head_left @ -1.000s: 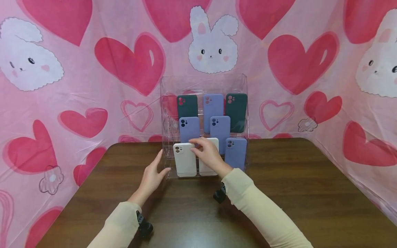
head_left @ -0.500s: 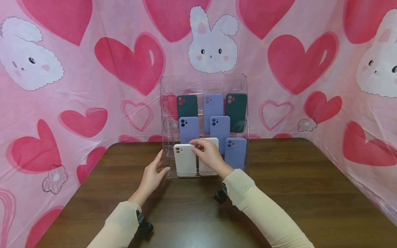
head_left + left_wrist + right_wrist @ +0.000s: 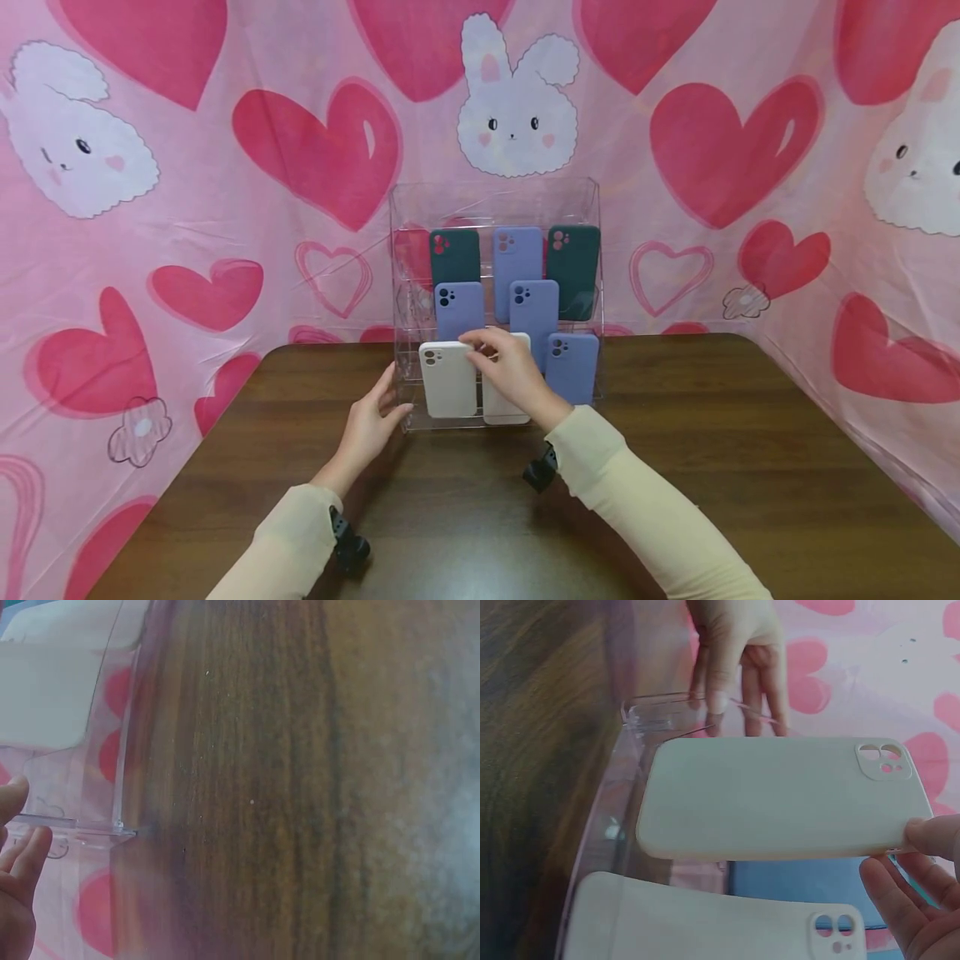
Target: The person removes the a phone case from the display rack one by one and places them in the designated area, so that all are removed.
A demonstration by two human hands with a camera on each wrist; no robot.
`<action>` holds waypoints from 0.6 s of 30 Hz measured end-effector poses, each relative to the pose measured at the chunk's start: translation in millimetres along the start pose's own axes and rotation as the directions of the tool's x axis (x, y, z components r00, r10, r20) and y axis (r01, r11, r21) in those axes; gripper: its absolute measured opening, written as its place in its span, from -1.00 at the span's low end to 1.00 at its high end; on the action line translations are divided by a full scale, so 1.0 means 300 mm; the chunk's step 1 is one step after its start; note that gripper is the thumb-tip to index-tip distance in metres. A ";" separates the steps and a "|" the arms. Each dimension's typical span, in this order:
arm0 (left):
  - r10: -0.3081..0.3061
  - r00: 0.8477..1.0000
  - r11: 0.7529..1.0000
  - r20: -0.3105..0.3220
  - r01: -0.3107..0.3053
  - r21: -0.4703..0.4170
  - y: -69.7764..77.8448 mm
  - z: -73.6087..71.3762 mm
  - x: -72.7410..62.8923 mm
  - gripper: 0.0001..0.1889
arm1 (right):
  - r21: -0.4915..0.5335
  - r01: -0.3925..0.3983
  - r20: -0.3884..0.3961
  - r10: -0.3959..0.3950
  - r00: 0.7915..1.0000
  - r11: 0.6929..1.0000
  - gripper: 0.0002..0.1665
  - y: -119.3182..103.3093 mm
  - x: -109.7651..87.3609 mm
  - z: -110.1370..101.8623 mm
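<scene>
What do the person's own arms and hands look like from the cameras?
Both arms wear long, plain cream sleeves, the left sleeve and right sleeve reaching the wrists with loose cuffs. A small black device sits at each wrist: left device, right device. The left hand and right hand are bare, without gloves. I see no cables.

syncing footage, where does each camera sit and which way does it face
Head: worn on the head, facing forward and down at the clear rack; left hand, right hand and sleeves show.
Left wrist: worn there, facing the table and part of the rack; left-hand fingers show.
Right wrist: worn there, facing the white case; right-hand fingers show, left hand beyond.
Shared: head and right wrist both show both hands and that case.
</scene>
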State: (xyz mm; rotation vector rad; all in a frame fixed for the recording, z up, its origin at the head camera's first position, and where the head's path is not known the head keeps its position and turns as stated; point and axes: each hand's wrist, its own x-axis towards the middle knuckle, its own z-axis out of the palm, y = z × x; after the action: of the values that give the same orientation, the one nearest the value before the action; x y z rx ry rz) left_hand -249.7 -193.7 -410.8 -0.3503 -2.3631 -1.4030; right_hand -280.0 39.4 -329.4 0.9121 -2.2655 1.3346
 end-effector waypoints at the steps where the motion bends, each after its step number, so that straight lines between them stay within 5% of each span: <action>1: 0.002 1.000 1.000 0.002 -0.002 0.000 -0.001 0.000 0.000 -0.22 | 0.008 0.011 -0.006 -0.011 1.000 1.000 -0.75 -0.006 0.001 -0.004; 11: 0.007 1.000 0.999 0.006 -0.007 0.032 -0.004 -0.007 0.002 -0.23 | 0.022 0.080 0.018 -0.080 0.997 0.997 -0.74 -0.051 -0.019 -0.024; 18: 0.008 1.000 0.999 0.016 -0.009 0.053 -0.002 -0.009 0.001 -0.23 | 0.055 0.035 0.086 -0.040 0.995 0.998 -0.75 -0.057 -0.059 -0.015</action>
State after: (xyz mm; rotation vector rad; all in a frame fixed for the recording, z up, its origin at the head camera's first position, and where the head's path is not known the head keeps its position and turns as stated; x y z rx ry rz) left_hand -249.6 -196.4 -409.8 -0.3585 -2.4038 -1.3356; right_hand -255.4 43.5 -326.6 1.0450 -2.2750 1.3702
